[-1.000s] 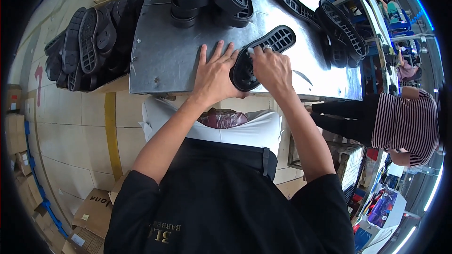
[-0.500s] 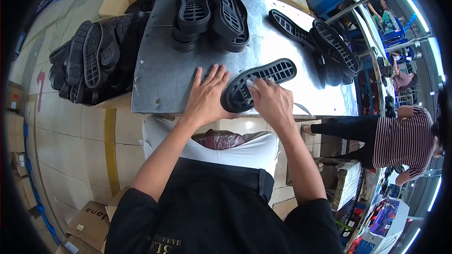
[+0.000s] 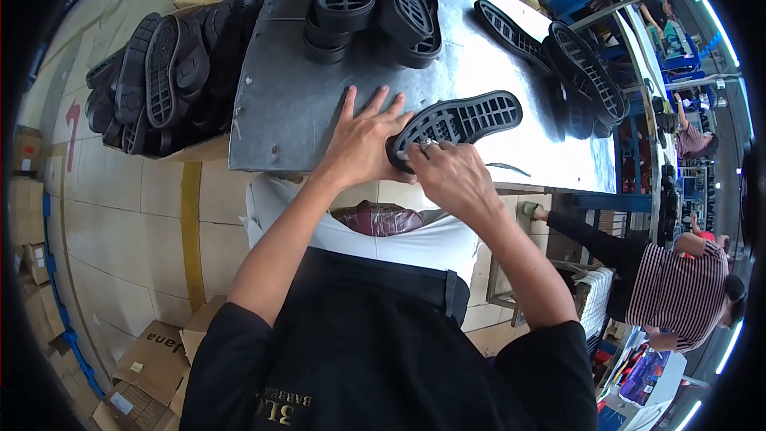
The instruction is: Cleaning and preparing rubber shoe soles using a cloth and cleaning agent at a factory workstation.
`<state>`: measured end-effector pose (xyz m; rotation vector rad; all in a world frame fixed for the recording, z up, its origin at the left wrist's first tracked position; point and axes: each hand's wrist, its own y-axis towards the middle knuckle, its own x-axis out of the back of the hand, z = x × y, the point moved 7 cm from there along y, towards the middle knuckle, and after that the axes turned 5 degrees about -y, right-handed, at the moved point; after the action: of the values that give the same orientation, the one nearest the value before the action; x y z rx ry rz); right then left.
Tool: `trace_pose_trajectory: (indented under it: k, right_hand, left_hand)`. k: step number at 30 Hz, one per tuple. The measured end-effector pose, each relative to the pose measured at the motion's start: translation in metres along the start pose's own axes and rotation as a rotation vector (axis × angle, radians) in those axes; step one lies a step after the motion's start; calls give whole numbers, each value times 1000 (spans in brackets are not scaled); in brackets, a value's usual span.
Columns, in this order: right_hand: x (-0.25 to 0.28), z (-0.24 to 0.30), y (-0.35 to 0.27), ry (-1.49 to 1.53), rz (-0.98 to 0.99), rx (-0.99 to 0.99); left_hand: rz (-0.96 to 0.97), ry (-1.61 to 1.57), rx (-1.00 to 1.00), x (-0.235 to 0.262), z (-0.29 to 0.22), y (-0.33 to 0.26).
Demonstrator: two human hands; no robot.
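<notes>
Black shoe sole point(image 3: 488, 114), gridded face up, lying on the metal-topped table point(image 3: 283, 116) close to the seated worker's edge. Set aslant: the near end is by the hands, the other end points away to the right.

Left hand point(image 3: 365, 144): spread, not clasped. Fingers fanned over the tabletop, thumb side against the sole's near end.

Right hand point(image 3: 453, 178): fingers curled down over that same end. From where I stand, cannot tell whether they close on anything; a pale glint shows at the fingers, ring or held object unclear.

Thin curved strip point(image 3: 509, 168) by the table edge, right of the right hand. More soles beyond: one pile point(image 3: 345, 1) at the far left, another group point(image 3: 589, 84) at the right. Left of the table, a carton point(image 3: 209, 146) heaped with dark soles point(image 3: 162, 72).

Dark red bundle point(image 3: 377, 220) in clear wrap below the table edge, between the worker's pale-clad legs. Off right, a co-worker in a striped shirt point(image 3: 673, 294).
</notes>
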<state>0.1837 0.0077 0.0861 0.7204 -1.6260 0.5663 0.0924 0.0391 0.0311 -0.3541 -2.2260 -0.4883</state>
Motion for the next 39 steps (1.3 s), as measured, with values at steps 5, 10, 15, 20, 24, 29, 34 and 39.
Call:
trace_pose_trajectory:
  k: [5,10,15,20,24,29,34,39]
  right_hand:
    - [6,-35,-19,178,-138,67]
    - [-3,-135,-38,36,-141,-475]
    - [-10,-110,-58,-2,-33,-537]
    - [6,-55,2,48,-185,-302]
    - [-18,-40,27,-45,-166,-126]
    - [-12,-29,28,-36,-82,-81]
    - [4,-38,0,134,-13,-77]
    - [8,-107,-74,64,65,-493]
  left_hand:
    - [72,-44,-3,2,14,4]
    - [-25,-168,62,11,10,3]
    - [-10,-122,75,14,22,5]
    - [9,-105,11,8,24,6]
    - [10,-117,-12,1,25,12]
    - [11,-90,-24,9,27,14]
    - [7,-69,-38,9,29,16]
    - [0,-25,-66,8,14,11]
